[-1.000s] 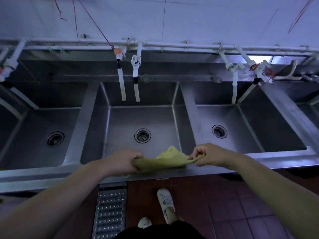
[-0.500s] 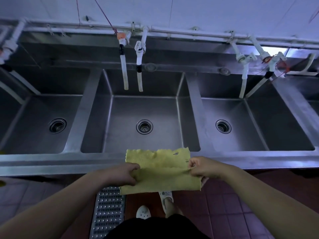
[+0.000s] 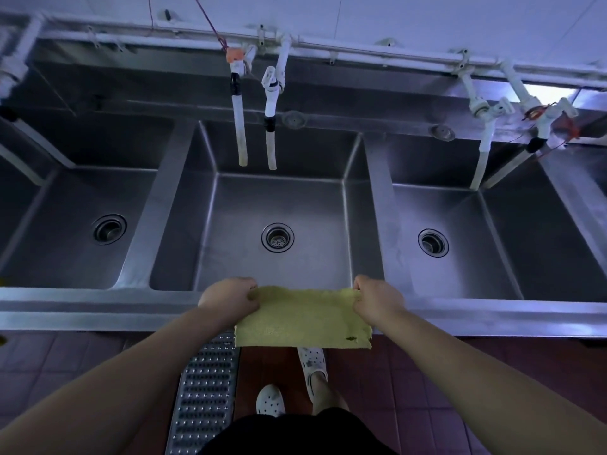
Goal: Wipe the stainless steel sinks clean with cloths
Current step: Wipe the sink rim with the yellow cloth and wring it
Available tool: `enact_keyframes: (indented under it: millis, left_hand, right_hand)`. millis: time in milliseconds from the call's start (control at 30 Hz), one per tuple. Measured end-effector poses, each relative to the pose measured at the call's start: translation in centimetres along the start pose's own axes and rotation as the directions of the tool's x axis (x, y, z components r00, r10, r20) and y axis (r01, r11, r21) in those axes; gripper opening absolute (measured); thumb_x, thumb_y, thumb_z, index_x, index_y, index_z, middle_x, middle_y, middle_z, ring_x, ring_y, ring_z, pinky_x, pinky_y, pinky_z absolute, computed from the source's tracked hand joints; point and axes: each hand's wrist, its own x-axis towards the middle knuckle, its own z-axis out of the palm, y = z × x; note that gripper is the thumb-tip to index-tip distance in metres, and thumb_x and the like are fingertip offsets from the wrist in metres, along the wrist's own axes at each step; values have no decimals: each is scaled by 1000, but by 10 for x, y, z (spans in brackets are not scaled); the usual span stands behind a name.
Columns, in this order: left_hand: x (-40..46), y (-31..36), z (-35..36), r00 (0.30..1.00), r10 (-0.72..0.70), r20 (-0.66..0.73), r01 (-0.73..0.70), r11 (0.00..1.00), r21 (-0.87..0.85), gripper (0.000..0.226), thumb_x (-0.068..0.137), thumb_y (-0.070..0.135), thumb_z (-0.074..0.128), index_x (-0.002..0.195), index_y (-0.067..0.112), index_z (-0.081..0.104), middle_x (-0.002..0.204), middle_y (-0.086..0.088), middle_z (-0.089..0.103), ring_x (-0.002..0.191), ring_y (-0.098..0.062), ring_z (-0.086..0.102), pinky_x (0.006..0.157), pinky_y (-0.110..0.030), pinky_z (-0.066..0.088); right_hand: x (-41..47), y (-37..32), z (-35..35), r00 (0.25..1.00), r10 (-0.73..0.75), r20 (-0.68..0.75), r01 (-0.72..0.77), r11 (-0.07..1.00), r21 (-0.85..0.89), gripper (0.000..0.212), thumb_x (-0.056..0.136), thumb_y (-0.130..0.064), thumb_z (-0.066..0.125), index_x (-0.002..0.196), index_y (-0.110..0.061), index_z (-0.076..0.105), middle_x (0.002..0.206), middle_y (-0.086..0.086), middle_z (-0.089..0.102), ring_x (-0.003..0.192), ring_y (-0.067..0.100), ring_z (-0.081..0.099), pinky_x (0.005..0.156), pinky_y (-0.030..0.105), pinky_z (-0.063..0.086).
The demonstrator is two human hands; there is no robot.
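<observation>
Head view: yellow cloth [image 3: 302, 318] now hangs stretched flat between both hands over the front rim [image 3: 98, 307] of the middle sink [image 3: 279, 205], where half a second ago it was folded double and a second ago bunched. Left hand [image 3: 228, 298] and right hand [image 3: 377, 298] each pinch an upper corner with curled fingers. Judging by this, unfolding is finished and wiping has not begun.

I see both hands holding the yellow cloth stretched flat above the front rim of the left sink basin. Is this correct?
Not quite. In the head view both hands, left hand and right hand, do hold the yellow cloth stretched flat, but above the front rim of the middle sink basin, not the left one.
</observation>
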Motion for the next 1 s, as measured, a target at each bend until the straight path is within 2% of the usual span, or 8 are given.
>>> enact_keyframes:
  millis: [67, 167, 267, 367, 633, 733, 900, 1000]
  left_hand:
    - [2, 1, 2, 999, -18, -26, 19, 999, 34, 9, 85, 28, 53, 78, 24, 50, 75, 6, 54, 73, -16, 54, 56, -26, 39]
    - [3, -1, 3, 998, -41, -36, 43, 998, 52, 4, 84, 23, 50, 82, 20, 51, 83, 2, 56, 79, -20, 57, 58, -27, 41]
    - [4, -6, 7, 997, -39, -66, 43, 997, 63, 23, 84, 20, 53, 107, 19, 53, 107, 0, 56, 97, -20, 56, 70, -31, 46]
    - [3, -13, 12, 992, -36, -123, 40, 999, 33, 45, 83, 19, 57, 126, 19, 44, 123, 0, 47, 114, -20, 47, 85, -31, 47]
    - [-22, -25, 14, 982, -40, -184, 26, 997, -75, 44, 82, 19, 53, 126, 24, 47, 125, 5, 49, 116, -16, 47, 83, -30, 45]
    - [-34, -18, 13, 984, -28, -177, 9, 994, -106, 46, 85, 27, 54, 130, 25, 45, 128, 6, 51, 111, -17, 53, 82, -31, 46]
    - [-48, 8, 19, 976, -43, -213, -23, 954, -300, 53, 81, 29, 59, 130, 23, 40, 124, 5, 53, 102, -17, 58, 75, -28, 40]
    - [-47, 31, 23, 983, -77, -165, -2, 901, -434, 40, 81, 31, 61, 117, 21, 48, 112, 5, 57, 100, -18, 59, 74, -26, 40]
  right_hand:
    - [4, -3, 3, 998, -53, -42, 47, 991, -124, 20, 82, -5, 50, 96, -18, 46, 93, 2, 58, 86, 21, 56, 53, 25, 33]
    - [14, -11, 6, 967, -219, -127, 189, 959, -212, 32, 84, -13, 55, 116, -17, 49, 117, 1, 52, 107, 21, 46, 79, 31, 38]
    - [24, -29, 9, 937, -348, -25, 337, 922, -193, 36, 91, -27, 52, 126, -20, 50, 127, -1, 51, 119, 20, 41, 97, 34, 32]
    - [31, -47, 17, 918, -388, 84, 397, 895, -204, 38, 93, -31, 50, 129, -19, 50, 131, 1, 52, 122, 20, 42, 100, 35, 29]
    - [28, -62, 10, 903, -427, 48, 430, 891, -147, 14, 90, -26, 55, 98, -19, 65, 106, -2, 63, 104, 18, 51, 92, 31, 37]
    - [13, -64, -10, 915, -397, 70, 394, 918, 51, 5, 87, -26, 59, 82, -23, 59, 88, -6, 62, 86, 15, 57, 70, 27, 45]
    - [-22, -61, -50, 925, -379, 7, 367, 900, 235, 14, 81, -22, 61, 72, -32, 59, 75, -13, 64, 69, 0, 58, 64, 22, 48]
    - [-43, -52, -69, 950, -297, -95, 311, 895, 319, 20, 80, -19, 61, 71, -37, 57, 69, -17, 60, 64, -3, 54, 59, 14, 41]
